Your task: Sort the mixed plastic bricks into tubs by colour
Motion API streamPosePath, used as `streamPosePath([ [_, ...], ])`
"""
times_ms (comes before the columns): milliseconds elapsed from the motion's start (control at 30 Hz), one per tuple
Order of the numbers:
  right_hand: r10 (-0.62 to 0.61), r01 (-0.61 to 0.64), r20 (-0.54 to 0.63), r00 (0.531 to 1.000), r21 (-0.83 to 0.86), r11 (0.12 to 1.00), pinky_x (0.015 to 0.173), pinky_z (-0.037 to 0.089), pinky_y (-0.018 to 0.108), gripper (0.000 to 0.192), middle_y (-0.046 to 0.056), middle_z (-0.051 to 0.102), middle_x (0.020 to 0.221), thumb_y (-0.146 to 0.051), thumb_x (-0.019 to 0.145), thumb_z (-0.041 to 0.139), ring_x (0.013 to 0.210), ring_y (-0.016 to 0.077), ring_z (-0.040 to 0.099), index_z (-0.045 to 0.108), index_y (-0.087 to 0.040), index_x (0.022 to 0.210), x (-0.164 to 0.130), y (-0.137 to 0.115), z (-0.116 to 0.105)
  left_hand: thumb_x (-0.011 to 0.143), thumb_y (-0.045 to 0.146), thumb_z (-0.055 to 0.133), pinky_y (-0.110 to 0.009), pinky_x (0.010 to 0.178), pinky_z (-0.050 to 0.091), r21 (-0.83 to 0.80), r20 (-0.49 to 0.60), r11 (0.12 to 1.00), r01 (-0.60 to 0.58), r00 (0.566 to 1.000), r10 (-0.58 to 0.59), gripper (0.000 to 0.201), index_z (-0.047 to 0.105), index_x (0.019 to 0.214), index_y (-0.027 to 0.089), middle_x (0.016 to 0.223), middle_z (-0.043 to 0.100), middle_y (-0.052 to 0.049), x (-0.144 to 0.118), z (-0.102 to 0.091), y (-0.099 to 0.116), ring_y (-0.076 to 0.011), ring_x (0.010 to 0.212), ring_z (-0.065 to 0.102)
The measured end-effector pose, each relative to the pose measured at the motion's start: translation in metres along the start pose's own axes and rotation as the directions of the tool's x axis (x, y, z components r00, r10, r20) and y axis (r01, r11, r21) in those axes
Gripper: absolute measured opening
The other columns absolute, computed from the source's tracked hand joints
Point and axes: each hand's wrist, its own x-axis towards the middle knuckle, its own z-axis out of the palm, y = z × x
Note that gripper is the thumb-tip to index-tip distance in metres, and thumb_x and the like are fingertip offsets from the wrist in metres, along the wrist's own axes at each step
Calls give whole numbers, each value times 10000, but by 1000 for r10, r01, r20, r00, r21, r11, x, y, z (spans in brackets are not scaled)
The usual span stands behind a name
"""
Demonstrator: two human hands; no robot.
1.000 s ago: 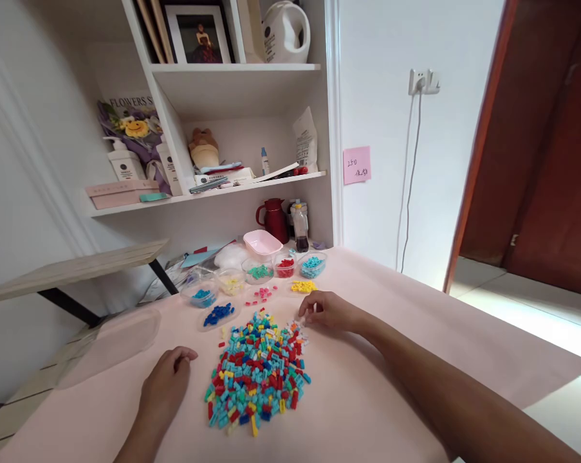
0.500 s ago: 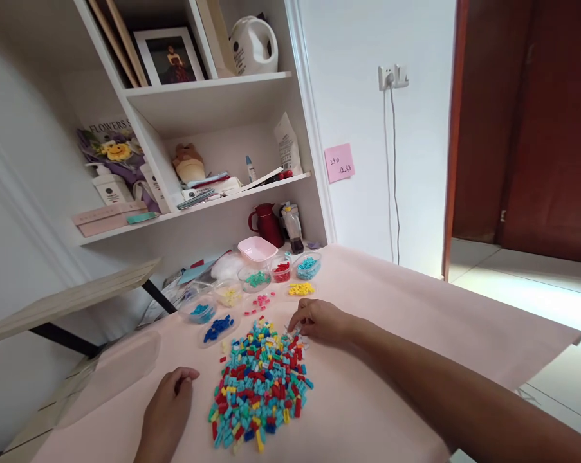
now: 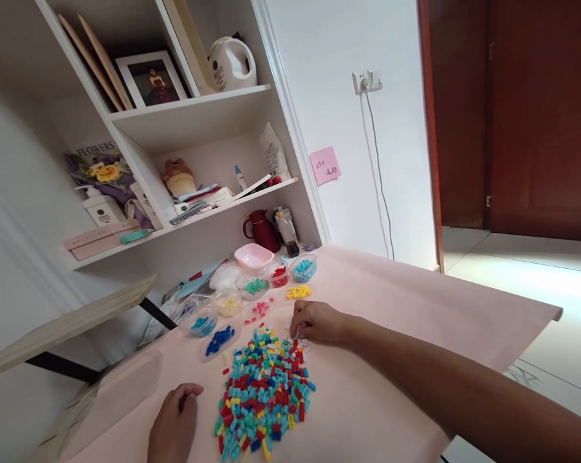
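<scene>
A heap of small coloured bricks [image 3: 264,392] in teal, red, yellow and blue lies on the pink table cover [image 3: 391,321]. My right hand [image 3: 316,321] rests at the heap's far right edge, fingers curled down onto small pale bricks there; I cannot tell whether it holds one. My left hand [image 3: 174,424] lies loosely curled on the cover left of the heap, holding nothing. Behind the heap sit sorted groups: blue bricks [image 3: 219,339], pink bricks [image 3: 258,310], yellow bricks [image 3: 298,292], and clear cups of teal [image 3: 203,323], green [image 3: 255,286], red [image 3: 278,274] and light blue [image 3: 304,269] bricks.
A pink bowl [image 3: 253,256], a dark red jug [image 3: 258,230] and a small bottle [image 3: 286,228] stand at the table's back. A white shelf unit [image 3: 193,122] rises behind. A clear lid [image 3: 121,386] lies at left. The table's right edge drops to the floor.
The view has swung and tilted, shifting everything left and down. My right hand has drawn slightly in onto the heap's far right edge. My left hand stays put beside the heap.
</scene>
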Motion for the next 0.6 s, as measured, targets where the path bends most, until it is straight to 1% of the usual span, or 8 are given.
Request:
streamPosePath([
  [200,3,-3,-26,1000,-22,1000,690,406,226,225,6,609,941,-178,724,711,799,139,593,776,-290,907,0,0,3,814,229,414,-276,839,479,13,16,1000,-7,1000,6,242,655,832,245,1011,704,-14,3,1,-3,-188,973,646],
  [367,11,-12,-52,999,-19,1000,696,409,240,188,14,621,913,-184,742,689,790,152,589,773,-276,883,0,-1,9,810,226,426,-271,793,491,58,9,998,-22,1000,21,225,650,814,248,972,715,-6,3,2,-2,-186,937,660],
  [500,32,-30,-88,996,26,999,692,420,247,169,28,631,902,-182,731,694,801,166,589,769,-248,867,2,0,12,800,221,433,-273,782,490,67,-3,997,-30,1000,31,215,646,801,253,954,718,0,3,2,-2,-189,942,658],
  [600,42,-30,-124,991,97,995,731,440,252,150,42,647,891,-173,733,691,838,176,591,767,-215,856,3,3,10,799,232,431,-273,764,486,77,-8,997,-30,1000,30,219,648,805,258,961,717,4,3,3,-3,-189,935,657],
])
